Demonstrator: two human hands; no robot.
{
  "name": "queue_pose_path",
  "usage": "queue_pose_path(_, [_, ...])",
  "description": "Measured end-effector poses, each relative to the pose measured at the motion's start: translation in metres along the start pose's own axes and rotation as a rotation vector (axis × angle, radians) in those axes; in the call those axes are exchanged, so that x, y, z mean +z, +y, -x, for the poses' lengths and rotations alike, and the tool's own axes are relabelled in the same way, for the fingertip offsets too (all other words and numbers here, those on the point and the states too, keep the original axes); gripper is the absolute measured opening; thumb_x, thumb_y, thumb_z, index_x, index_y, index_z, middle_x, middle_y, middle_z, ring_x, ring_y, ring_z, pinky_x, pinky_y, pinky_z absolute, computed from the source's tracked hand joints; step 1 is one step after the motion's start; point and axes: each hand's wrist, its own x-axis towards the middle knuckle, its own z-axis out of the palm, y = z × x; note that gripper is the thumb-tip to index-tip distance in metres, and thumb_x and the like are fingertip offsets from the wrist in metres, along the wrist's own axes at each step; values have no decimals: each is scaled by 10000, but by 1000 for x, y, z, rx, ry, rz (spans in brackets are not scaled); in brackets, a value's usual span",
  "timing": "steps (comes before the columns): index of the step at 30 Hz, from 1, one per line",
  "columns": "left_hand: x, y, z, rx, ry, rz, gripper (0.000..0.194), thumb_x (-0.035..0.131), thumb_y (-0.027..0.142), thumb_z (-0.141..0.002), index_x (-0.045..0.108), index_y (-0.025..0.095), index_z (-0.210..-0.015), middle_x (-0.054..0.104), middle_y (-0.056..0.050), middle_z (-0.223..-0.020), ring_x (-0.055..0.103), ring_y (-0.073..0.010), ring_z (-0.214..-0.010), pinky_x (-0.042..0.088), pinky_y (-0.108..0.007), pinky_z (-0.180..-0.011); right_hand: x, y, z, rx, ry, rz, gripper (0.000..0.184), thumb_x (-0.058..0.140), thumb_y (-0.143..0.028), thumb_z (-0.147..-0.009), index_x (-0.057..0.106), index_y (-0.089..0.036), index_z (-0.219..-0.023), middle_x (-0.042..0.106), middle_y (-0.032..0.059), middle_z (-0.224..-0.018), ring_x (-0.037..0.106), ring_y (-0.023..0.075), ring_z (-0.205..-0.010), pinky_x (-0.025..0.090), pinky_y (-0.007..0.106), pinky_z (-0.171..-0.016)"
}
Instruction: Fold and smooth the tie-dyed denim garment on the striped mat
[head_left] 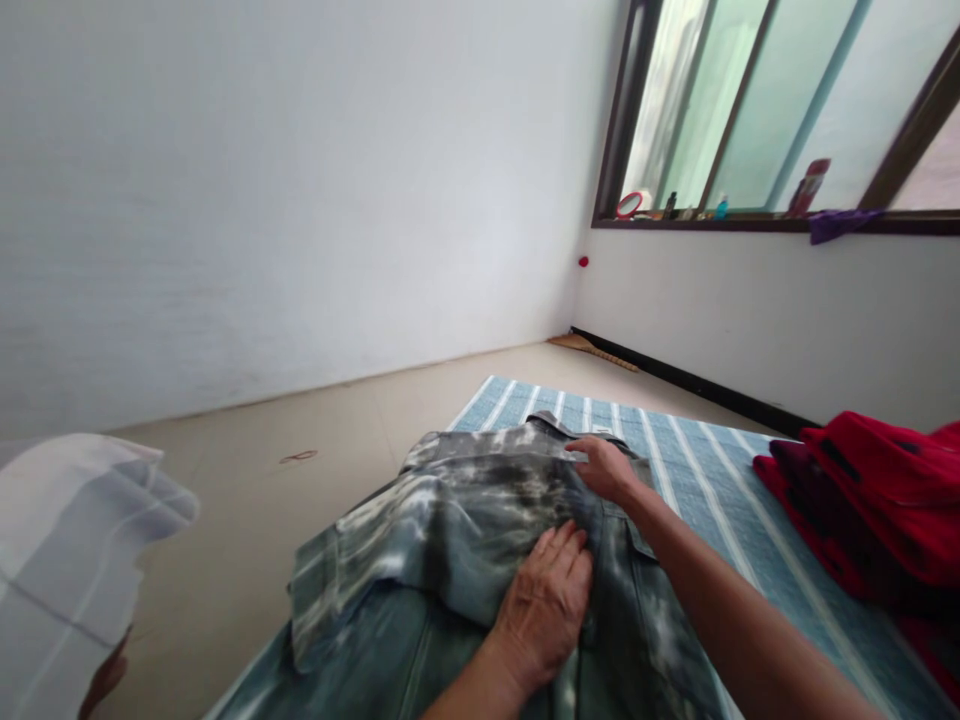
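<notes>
1. Two bare hands of mine are on a grey-and-teal tie-dyed denim shirt [465,520], which lies on a blue-and-white striped cotton mat [720,490] spread over the beige floor [225,560].
2. My left hand [541,610] lies flat on the shirt, low in my view. Its fingers are slightly spread and pressing down, pinching nothing.
3. My right hand [604,470] lies farther up, just below the shirt's collar [547,425]. Its fingers are pressed together and stretched out, their tips on the cloth, and I see no pinch.
4. One side of the shirt lies folded across the middle, with its rumpled outer edge [319,590] toward my left. I judge the step in hand to be smoothing this fold, and that loose edge seems to call for flattening and squaring up next.
5. A pile of red and dark folded clothes [862,500] sits to my right, over the mat's edge. At the far left hangs a sheer white cloth [67,570], with a dark shape behind its lower edge that I cannot make out.
6. Ahead, a purple cloth [836,225] hangs over the dark window sill [750,222].
</notes>
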Motion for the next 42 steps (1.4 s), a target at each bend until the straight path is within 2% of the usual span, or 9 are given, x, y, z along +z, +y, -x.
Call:
queue_pose_path(2, [7, -2, 2, 16, 11, 0, 312, 405, 101, -894, 598, 164, -1132, 588, -93, -1303, 456, -220, -1287, 401, -391, -1093, 4, -3, -22, -13, -76, 41, 366, 590, -61, -729, 682, -163, -1068, 680, 64, -1076, 597, 232, -1035, 437, 318, -875])
queue_pose_path(6, [19, -6, 6, 47, 44, 6, 312, 392, 132, -921, 584, 166, -1165, 574, -76, -1325, 426, -190, -1309, 372, -374, -1106, 11, -5, -41, -28, -220, 105, 73, 662, -188, -786, 677, -135, -835, 672, -6, -767, 628, 159, -730, 486, 310, -713])
queue_pose_path(9, [22, -6, 7, 59, 26, 10, 312, 387, 150, -934, 579, 173, -1180, 563, -68, -1338, 412, -180, -1319, 361, -369, -1109, 15, -3, -45, -36, -194, 133, 67, 618, -132, -769, 683, -145, -764, 661, -4, -707, 618, 156, -718, 443, 257, -662])
queue_pose_path(14, [19, -5, 4, 60, -56, -2, 333, 371, 141, -936, 555, 165, -1212, 550, -87, -1348, 408, -184, -1321, 394, -387, -1085, 29, 4, -38, -31, -64, 165, 191, 548, -128, -745, 719, -179, -815, 690, 36, -792, 620, 196, -817, 393, 247, -673])
queue_pose_path(23, [11, -9, 0, -17, -152, 5, 340, 469, 245, -899, 535, 204, -1230, 434, -116, -1444, 335, -233, -1363, 389, -449, -1078, 51, 9, -20, -62, 81, 185, 210, 473, -213, -884, 678, -195, -928, 641, 65, -1006, 549, 198, -989, 397, 264, -799])
queue_pose_path(26, [10, -10, -1, -50, -178, -28, 408, 513, 245, -867, 508, 191, -1271, 390, -146, -1467, 324, -264, -1365, 390, -473, -1069, 50, 7, -22, -62, 104, 176, 234, 442, -205, -904, 672, -187, -942, 637, 70, -1003, 548, 200, -991, 408, 272, -815])
queue_pose_path(30, [11, -11, -1, -70, -215, -49, 462, 526, 244, -853, 480, 199, -1310, 392, -138, -1467, 331, -271, -1361, 377, -483, -1077, 39, 5, -11, -76, 137, 157, 291, 409, -189, -919, 607, -170, -1132, 607, 84, -1135, 540, 189, -1055, 400, 276, -899])
queue_pose_path(36, [11, -11, -3, -64, -198, -52, 491, 534, 232, -843, 459, 202, -1327, 414, -125, -1457, 341, -263, -1359, 359, -468, -1094, 43, 7, 28, -148, 2, 192, 374, 456, -291, -922, 554, -125, -1241, 499, 137, -1352, 436, 236, -1260, 342, 331, -1027])
queue_pose_path(42, [10, -11, -4, -86, -201, -46, 532, 569, 194, -809, 446, 174, -1326, 429, -161, -1438, 373, -285, -1340, 377, -488, -1074, 54, 8, 30, -111, -72, 230, 525, 375, -379, -960, 401, -70, -1383, 326, 185, -1480, 244, 280, -1385, 260, 433, -1086])
